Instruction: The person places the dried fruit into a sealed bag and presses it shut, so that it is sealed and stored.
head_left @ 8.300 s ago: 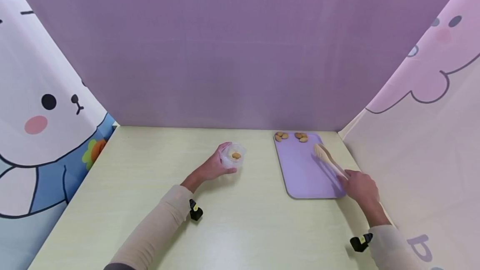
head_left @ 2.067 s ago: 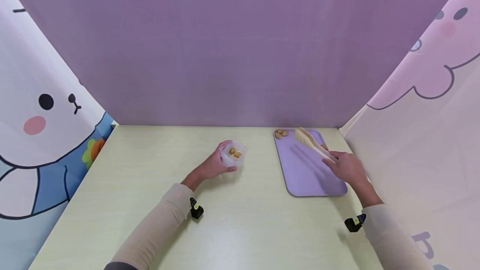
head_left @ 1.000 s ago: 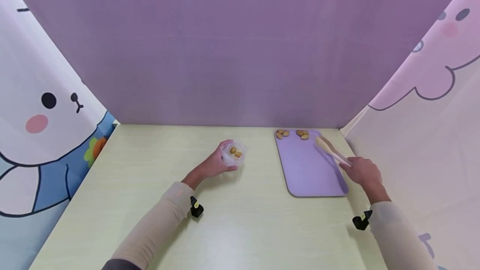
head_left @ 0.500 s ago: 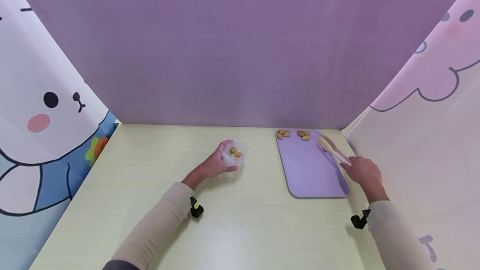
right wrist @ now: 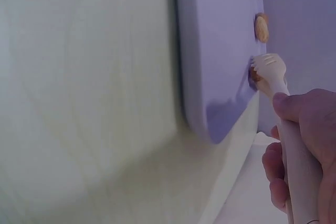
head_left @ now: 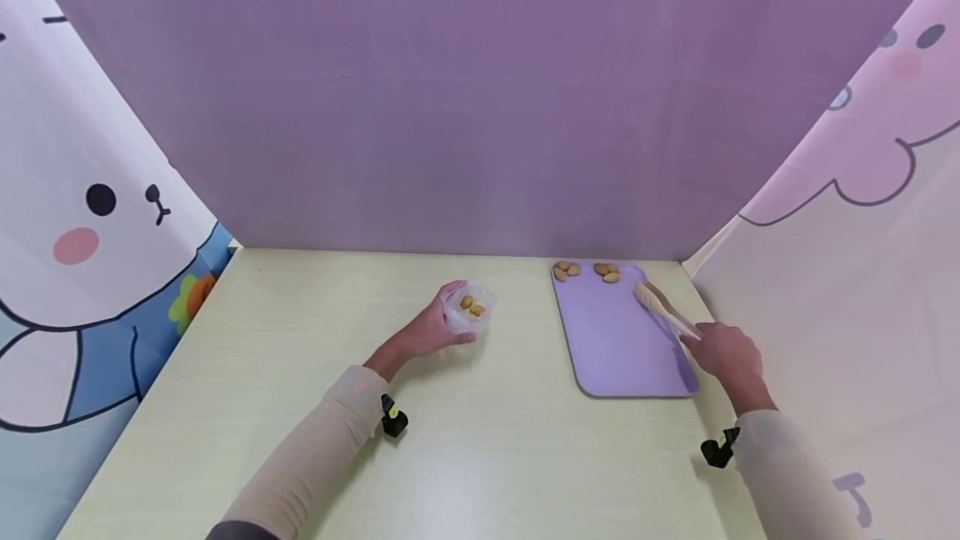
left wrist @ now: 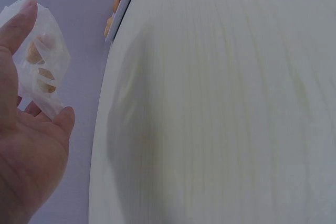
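Note:
My left hand (head_left: 433, 328) holds a small clear plastic bag (head_left: 486, 304) by its sides, its mouth spread. Two almonds (head_left: 467, 302) lie inside it. In the left wrist view the thumb and fingers grip the thin bag (left wrist: 59, 51). My right hand (head_left: 727, 354) grips a pair of pale tongs (head_left: 654, 304), reaching over the right side of the purple tray (head_left: 615, 348). The right wrist view shows a brown almond (right wrist: 255, 75) right at the tongs' slotted tips, partly hidden by them. Two small groups of almonds, one in the far left corner (head_left: 560, 275) and one beside it (head_left: 611, 277), lie on the tray.
The pale wooden table (head_left: 480, 457) carries the tray near its far right corner. A purple panel (head_left: 480, 107) rises at the back. Printed cloth walls stand on the left (head_left: 45, 290) and right (head_left: 840, 298), the right one close to my right hand.
The bag held one almond 8.3 seconds ago and now shows two. My right hand has swung the tongs from the tray's far middle to its right side, then slightly nearer. My left hand stays put.

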Demonstrator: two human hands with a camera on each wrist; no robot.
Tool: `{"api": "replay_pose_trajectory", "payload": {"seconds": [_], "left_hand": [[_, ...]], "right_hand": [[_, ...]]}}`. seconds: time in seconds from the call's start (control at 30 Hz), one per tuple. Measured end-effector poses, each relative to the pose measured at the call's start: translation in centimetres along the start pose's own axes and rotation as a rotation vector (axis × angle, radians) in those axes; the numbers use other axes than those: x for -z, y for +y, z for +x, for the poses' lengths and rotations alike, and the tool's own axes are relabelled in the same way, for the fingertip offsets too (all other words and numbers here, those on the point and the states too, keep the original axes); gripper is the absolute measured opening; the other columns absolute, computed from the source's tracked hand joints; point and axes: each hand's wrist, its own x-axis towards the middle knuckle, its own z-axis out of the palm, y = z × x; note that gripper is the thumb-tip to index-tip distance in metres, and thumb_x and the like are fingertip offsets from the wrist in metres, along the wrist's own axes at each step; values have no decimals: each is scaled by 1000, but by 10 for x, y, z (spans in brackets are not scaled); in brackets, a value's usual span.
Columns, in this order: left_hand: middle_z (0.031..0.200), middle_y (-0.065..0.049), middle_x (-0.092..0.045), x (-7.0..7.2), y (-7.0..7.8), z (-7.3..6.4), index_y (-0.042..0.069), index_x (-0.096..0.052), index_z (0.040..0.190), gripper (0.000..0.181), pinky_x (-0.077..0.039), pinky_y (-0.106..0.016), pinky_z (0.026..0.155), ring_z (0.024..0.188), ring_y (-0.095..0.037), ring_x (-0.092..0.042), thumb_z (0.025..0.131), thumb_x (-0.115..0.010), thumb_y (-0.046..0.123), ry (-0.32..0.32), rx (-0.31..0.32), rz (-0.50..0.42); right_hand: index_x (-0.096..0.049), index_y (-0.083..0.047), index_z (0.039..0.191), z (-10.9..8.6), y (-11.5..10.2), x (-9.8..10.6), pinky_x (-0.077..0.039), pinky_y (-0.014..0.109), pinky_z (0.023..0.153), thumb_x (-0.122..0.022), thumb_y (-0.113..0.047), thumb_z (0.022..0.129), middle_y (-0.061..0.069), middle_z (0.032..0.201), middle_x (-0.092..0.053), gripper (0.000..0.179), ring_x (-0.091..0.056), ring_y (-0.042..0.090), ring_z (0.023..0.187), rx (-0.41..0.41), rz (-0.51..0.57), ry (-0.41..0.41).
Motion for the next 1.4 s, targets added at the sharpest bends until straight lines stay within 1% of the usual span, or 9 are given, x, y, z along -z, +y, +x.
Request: {"api": "replay_pose_trajectory", "payload": {"seconds": [0.17,0.43,0.5,0.6,0.7,0.9,1.0,1.17,1.4], "left_hand": [[155,-21,-38,-1,0,1,12,-20,159,99,-40,-52,111,131,-36,-48,84,-84,10,2,-6,-7],[157,-20,-36,0,1,-1,13,-19,159,101,-41,-53,112,135,-37,-46,83,-85,16,-9,5,-8],[157,-20,-36,-1,0,0,13,-19,159,100,-40,-54,112,136,-38,-46,83,-85,15,-11,6,-9],[156,-20,-36,-1,0,1,14,-19,159,100,-40,-54,112,136,-38,-46,84,-85,14,-10,7,-9],[156,-20,-36,-2,-1,2,14,-19,159,100,-40,-54,112,135,-37,-46,83,-85,13,-8,11,-8],[157,-20,-36,-2,0,2,13,-19,159,99,-39,-55,113,136,-37,-46,84,-84,11,-5,15,12],[157,-20,-36,-3,0,2,14,-20,159,99,-39,-55,113,136,-38,-45,84,-84,12,-2,21,9],[157,-20,-36,-3,1,2,14,-20,159,99,-39,-55,113,136,-38,-46,84,-84,12,2,14,15],[157,-21,-35,-3,4,0,10,-19,159,102,-36,-55,116,138,-39,-43,82,-85,9,-2,-10,-24]], "right_hand": [[-63,-6,104,1,2,-3,-43,45,51,-47,-43,104,25,89,-67,40,-61,40,71,5,-11,18],[-64,-5,107,-2,1,-2,-44,46,51,-47,-43,104,27,91,-67,41,-62,44,74,10,-17,27],[-65,-4,112,-3,0,-2,-45,47,51,-48,-42,104,30,94,-67,42,-62,46,76,17,-16,39],[-64,-3,122,-4,-1,-2,-46,50,53,-48,-42,104,33,99,-67,46,-63,52,80,24,-15,57],[-62,-4,131,-4,-3,-2,-46,50,53,-48,-43,104,35,103,-67,50,-63,54,83,18,0,64],[-59,-6,138,-4,-7,-1,-47,51,54,-47,-45,104,37,110,-65,53,-62,56,86,30,7,69],[-60,-6,138,-4,-10,0,-49,53,56,-47,-45,104,38,113,-65,53,-62,58,88,49,3,82],[-61,-7,138,-5,-16,1,-50,56,60,-47,-43,104,37,117,-64,51,-62,60,92,67,8,103],[-69,-7,125,-6,-29,6,-50,57,62,-54,-39,102,31,105,-70,41,-63,57,87,137,21,158]]}}
